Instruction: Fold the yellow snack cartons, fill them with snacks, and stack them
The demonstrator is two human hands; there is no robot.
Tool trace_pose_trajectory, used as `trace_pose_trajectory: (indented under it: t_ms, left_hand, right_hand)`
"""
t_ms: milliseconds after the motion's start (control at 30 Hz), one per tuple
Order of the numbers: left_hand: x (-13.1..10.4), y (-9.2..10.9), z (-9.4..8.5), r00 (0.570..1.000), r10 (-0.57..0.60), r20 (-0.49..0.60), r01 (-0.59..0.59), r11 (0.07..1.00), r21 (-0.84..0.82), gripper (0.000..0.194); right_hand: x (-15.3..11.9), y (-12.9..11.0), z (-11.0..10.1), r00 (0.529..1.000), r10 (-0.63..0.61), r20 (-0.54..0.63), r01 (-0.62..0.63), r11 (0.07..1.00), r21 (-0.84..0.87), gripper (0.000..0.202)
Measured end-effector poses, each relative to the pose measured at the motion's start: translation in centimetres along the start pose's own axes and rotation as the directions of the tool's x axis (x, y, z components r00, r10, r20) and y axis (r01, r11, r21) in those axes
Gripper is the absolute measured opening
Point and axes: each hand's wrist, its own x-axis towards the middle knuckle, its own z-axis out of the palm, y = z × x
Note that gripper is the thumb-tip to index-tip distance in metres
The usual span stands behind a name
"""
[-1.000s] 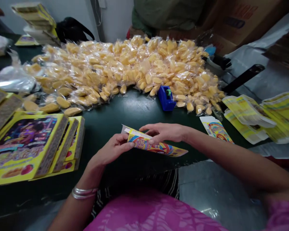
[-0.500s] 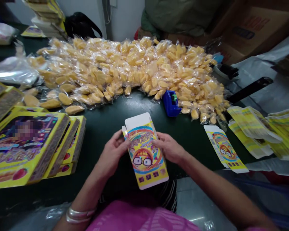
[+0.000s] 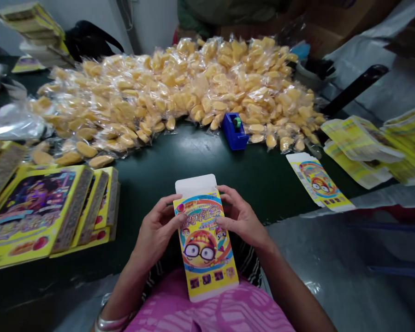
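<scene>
Between my two hands is a small yellow cardboard box, printed with a cartoon face in glasses, its white top flap standing up. My left hand grips its left side, thumb on the front. On the right side, my right hand holds it near the top, thumb also on the front and fingers partly hidden behind. The box leans toward my lap at the table's near edge. A matching flat carton lies on the table to the right.
Wrapped yellow pieces make a wide heap across the dark green table. A blue tape dispenser stands before it. Larger yellow boxes are stacked left; bundles of flat cartons lie right.
Both hands have brought the box lower and closer to my body, and it stands straighter. My view has shifted slightly. The hold on both sides stays the same.
</scene>
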Motion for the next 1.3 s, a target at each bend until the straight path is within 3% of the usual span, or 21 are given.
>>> trace_pose_trajectory:
  t_ms: [233, 533, 633, 767, 867, 967, 1100, 1300]
  left_hand:
    - [-0.3, -0.3, 0.0, 0.988, 0.077, -0.132, -0.051, 0.98, 0.194, 0.031]
    - [1.7, -0.6, 0.5, 0.98, 0.043, -0.193, -0.068, 0.99, -0.126, 0.024]
    - [1.8, 0.0, 0.5, 0.977, 0.094, -0.193, -0.111, 0.991, -0.074, 0.027]
    - [1.2, 0.8, 0.8, 0.986, 0.155, -0.068, -0.138, 0.968, 0.21, 0.017]
    - [0.6, 1.3, 1.4, 0.989, 0.15, -0.007, -0.144, 0.959, 0.243, 0.02]
    - [0.4, 1.8, 2.1, 0.98, 0.199, -0.031, -0.182, 0.941, 0.284, 0.021]
    - [0.6, 2.1, 2.6, 0.985, 0.169, -0.026, -0.154, 0.943, 0.294, 0.019]
    - [1.1, 2.4, 2.0, 0.997, 0.072, 0.03, -0.077, 0.957, 0.281, 0.018]
  right_hand:
    - [0.1, 0.2, 0.6, 0.974, -0.126, -0.188, 0.095, 0.982, -0.165, 0.018]
    - [1.5, 0.0, 1.0, 0.91, -0.226, -0.347, 0.16, 0.965, -0.208, 0.017]
    - [1.6, 0.3, 0.8, 0.927, -0.189, -0.324, 0.153, 0.979, -0.134, 0.027]
    - [1.2, 0.5, 0.4, 0.946, -0.145, -0.291, 0.124, 0.988, -0.089, 0.019]
    - [0.9, 0.0, 0.2, 0.937, -0.121, -0.329, 0.124, 0.992, -0.012, 0.024]
    - [0.8, -0.8, 0.2, 0.95, -0.078, -0.302, 0.09, 0.996, 0.024, 0.028]
    - [0.8, -1.5, 0.1, 0.973, -0.069, -0.219, 0.066, 0.998, -0.021, 0.022]
    - [0.9, -2.4, 0.3, 0.986, -0.053, -0.158, 0.016, 0.975, -0.224, 0.014]
